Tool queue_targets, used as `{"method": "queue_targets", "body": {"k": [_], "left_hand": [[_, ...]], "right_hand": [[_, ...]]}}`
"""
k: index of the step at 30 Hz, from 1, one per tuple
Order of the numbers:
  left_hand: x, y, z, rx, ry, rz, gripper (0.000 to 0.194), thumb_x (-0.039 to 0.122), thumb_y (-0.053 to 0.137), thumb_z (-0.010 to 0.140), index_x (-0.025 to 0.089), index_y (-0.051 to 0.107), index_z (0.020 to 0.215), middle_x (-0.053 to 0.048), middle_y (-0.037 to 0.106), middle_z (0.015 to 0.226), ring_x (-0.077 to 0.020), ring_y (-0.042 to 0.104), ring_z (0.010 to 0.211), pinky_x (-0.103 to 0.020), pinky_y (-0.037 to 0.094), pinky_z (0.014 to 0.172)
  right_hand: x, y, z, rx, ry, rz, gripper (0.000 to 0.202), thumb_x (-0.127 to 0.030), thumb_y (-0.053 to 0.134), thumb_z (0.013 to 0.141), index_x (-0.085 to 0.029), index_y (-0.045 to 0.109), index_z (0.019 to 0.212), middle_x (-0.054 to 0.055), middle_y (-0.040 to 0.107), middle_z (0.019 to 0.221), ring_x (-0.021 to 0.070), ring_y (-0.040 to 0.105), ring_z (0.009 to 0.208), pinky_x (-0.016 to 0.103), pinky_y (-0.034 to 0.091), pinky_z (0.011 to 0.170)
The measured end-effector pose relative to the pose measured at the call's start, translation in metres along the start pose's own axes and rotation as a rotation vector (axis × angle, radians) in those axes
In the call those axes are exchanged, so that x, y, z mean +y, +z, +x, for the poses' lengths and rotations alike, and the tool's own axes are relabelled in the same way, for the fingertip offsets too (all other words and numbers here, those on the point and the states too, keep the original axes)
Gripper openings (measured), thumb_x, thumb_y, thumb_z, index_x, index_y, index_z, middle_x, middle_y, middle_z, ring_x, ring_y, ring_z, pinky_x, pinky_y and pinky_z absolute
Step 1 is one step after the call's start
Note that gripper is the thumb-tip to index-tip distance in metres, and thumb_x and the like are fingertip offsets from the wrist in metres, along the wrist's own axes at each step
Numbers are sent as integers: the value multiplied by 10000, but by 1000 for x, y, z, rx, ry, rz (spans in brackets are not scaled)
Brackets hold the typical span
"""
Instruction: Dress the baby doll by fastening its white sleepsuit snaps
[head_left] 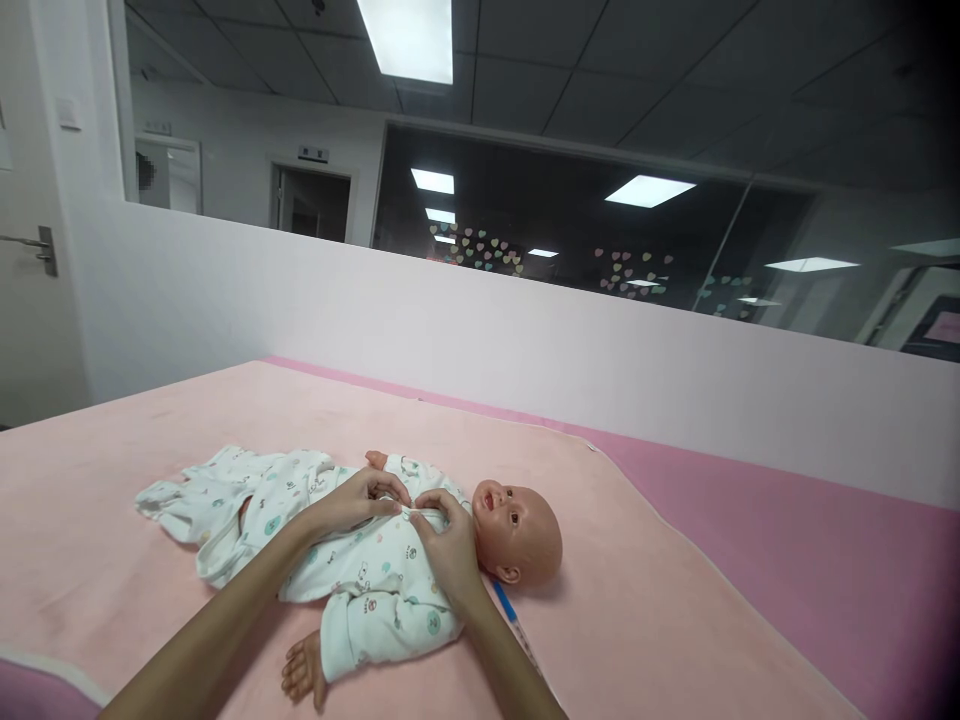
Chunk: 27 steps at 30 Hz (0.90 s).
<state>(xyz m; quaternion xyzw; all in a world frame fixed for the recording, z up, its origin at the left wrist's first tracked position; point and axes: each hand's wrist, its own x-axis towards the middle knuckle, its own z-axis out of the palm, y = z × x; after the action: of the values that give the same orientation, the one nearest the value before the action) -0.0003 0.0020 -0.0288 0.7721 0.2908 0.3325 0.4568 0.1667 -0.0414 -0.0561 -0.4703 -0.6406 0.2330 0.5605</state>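
A baby doll (519,535) lies on its back, its head towards the right. It wears a white printed baby top (375,570) and matching trousers (292,480). My left hand (360,503) pinches the front edge of the top at the chest. Close beside it, my right hand (446,535) pinches the same edge nearer the neck, fingertips almost meeting the left ones. Whatever fastening lies between the fingers is too small to make out. One doll hand (304,668) sticks out of the near sleeve, the other shows beyond the chest.
A pale pink blanket (675,620) covers a darker pink padded surface (810,540). Partly under the doll's shoulder and my right forearm lies a blue-ended strip (504,600). Behind runs a white low wall (450,320) with a window above; a door (37,250) stands at left.
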Motion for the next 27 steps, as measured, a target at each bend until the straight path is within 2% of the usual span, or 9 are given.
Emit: {"method": "queue_targets", "body": {"k": [7,20,27], "left_hand": [[2,2,0,36,30,45,130,250,574,733,171,659,791,4,628,770,-101,526,733,-204,366,667],[-3,2,0,-25,31,42,143,262,559,752,169,644,820,-11,639,803,-122,563,809,-207,376,696],[1,3,0,-14,21,64,177,306,560,755,160,660,752,-10,644,728,-112,549,727,-206,378,658]], "right_hand": [[0,1,1,2,24,48,65,-160,545,683,-186,566,739,11,616,794,164,568,816,284,424,787],[3,-3,0,-97,-11,21,71,-159,497,715,-196,558,712,-7,594,779,150,534,810,259,386,750],[0,-5,1,-125,-14,77,90,-158,478,708,-190,562,719,-2,599,768,154,545,798,257,399,744]]}}
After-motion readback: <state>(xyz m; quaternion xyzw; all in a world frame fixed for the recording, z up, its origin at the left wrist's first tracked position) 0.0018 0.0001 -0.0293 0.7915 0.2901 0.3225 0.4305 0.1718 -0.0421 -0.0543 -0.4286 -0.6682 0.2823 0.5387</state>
